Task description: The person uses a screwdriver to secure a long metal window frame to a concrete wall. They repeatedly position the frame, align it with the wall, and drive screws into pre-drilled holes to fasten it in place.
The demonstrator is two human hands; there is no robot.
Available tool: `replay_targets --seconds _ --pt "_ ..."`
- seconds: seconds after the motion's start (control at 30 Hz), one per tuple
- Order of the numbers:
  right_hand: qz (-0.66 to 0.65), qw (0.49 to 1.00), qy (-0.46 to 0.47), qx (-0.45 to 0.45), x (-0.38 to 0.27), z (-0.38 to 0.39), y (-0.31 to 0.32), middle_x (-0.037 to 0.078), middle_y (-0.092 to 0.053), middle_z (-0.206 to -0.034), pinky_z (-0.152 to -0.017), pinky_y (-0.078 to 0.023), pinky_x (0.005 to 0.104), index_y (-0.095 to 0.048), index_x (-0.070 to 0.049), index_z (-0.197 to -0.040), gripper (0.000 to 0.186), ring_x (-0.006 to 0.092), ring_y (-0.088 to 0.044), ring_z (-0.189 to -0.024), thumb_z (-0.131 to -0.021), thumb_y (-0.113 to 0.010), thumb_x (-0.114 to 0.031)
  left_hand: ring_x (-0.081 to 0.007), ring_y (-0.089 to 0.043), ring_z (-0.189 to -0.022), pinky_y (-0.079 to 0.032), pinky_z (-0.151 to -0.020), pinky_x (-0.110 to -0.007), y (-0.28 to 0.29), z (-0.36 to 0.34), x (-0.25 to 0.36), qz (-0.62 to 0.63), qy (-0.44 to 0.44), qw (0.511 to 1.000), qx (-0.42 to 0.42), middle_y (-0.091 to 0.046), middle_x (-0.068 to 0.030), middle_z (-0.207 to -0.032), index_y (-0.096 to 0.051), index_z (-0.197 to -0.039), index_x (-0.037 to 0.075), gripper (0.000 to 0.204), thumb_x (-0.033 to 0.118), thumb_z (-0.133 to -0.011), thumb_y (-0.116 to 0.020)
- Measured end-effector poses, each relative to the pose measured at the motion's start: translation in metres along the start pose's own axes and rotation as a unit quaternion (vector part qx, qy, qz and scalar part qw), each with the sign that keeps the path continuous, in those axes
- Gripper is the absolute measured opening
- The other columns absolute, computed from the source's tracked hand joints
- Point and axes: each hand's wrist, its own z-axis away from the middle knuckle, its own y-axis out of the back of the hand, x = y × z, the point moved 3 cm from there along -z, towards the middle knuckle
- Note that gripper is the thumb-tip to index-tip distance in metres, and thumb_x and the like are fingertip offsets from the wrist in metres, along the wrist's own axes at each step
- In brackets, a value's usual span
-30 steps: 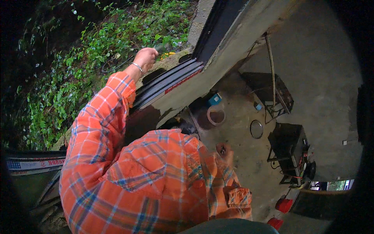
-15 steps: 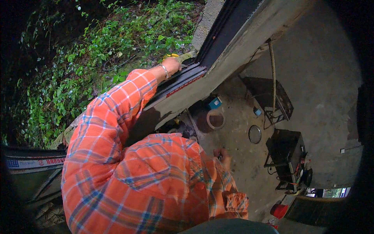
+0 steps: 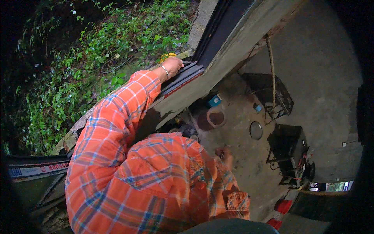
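Note:
My left arm, in an orange plaid sleeve, stretches over a window sill. My left hand (image 3: 173,66), with a bracelet at the wrist, is closed at the dark window track (image 3: 183,80); what its fingers hold, if anything, is hidden. Just beyond its knuckles a small yellow thing (image 3: 167,57) shows, its kind unclear. Low beside my shirt, my right hand (image 3: 224,153) hangs with curled fingers. A small dark patch shows within the curl, too shadowed to name.
Green plants (image 3: 93,78) grow outside the window. Indoors stand a round pot (image 3: 216,117), a blue box (image 3: 214,101), a round metal lid (image 3: 256,130) and a black stand (image 3: 288,142). A pole (image 3: 270,70) leans by the wall; red things (image 3: 283,206) lie lower right.
My left hand has shifted slightly to the right along the sill and stays closed. The view has tilted a little. My right hand remains low and curled.

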Motion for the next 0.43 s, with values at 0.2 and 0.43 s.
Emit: replay_targets --seconds 0.2,0.43 --pt "0.060 0.998 -0.002 0.007 -0.018 -0.006 0.002 0.002 -0.050 -0.068 -0.055 -0.037 0.0221 -0.055 -0.001 -0.084 0.025 0.0089 -0.044 -0.063 -0.065 -0.066 -0.013 -0.0068 -0.027 -0.030 -0.019 -0.028 -0.022 0.001 0.014 0.003 0.024 0.020 1.000 -0.005 -0.035 0.0056 -0.045 -0.050 -0.072 0.009 0.012 0.016 -0.081 -0.047" --pt "0.039 0.999 -0.029 -0.009 -0.030 -0.001 -0.008 0.005 -0.054 -0.072 -0.059 -0.040 0.0234 -0.057 -0.003 -0.086 0.016 0.0104 -0.048 -0.068 -0.071 -0.057 -0.010 -0.0090 -0.028 -0.028 -0.018 -0.026 -0.024 0.040 0.043 0.021 0.075 -0.008 0.997 0.007 -0.037 0.0037 -0.044 -0.052 -0.071 0.008 0.011 0.017 -0.078 -0.049"
